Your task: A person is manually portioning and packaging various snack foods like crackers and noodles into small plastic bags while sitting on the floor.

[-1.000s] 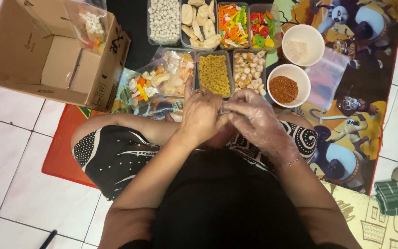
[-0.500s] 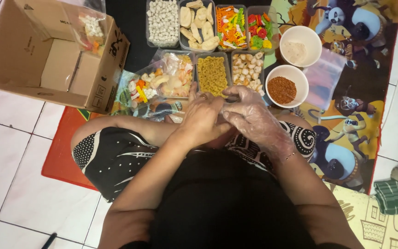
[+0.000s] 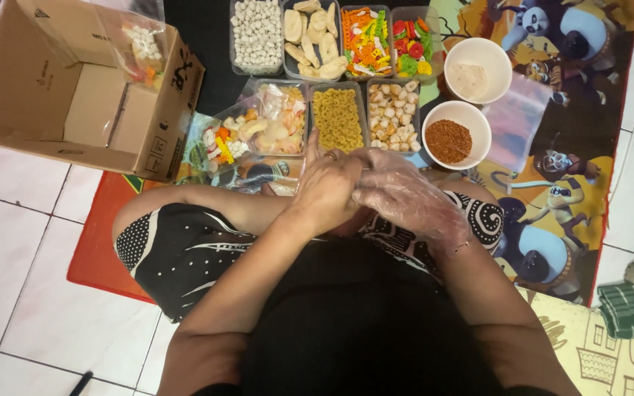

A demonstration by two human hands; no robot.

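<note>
Soft, even indoor light falls from above, and shadows stay faint. The white floor tiles (image 3: 9, 242) look bright without being blown out. A mild sheen shows on the clear plastic glove on the right hand (image 3: 405, 194). Focus is fairly sharp throughout, with slight softening and stretching toward the corners.

Single head cam, looking straight down over the seated person's lap at close range. Both hands sit near frame centre, snack trays (image 3: 339, 73) along the top edge, cardboard box (image 3: 75, 81) top left, tiled floor (image 3: 16, 242) at the sides. No second view.
</note>
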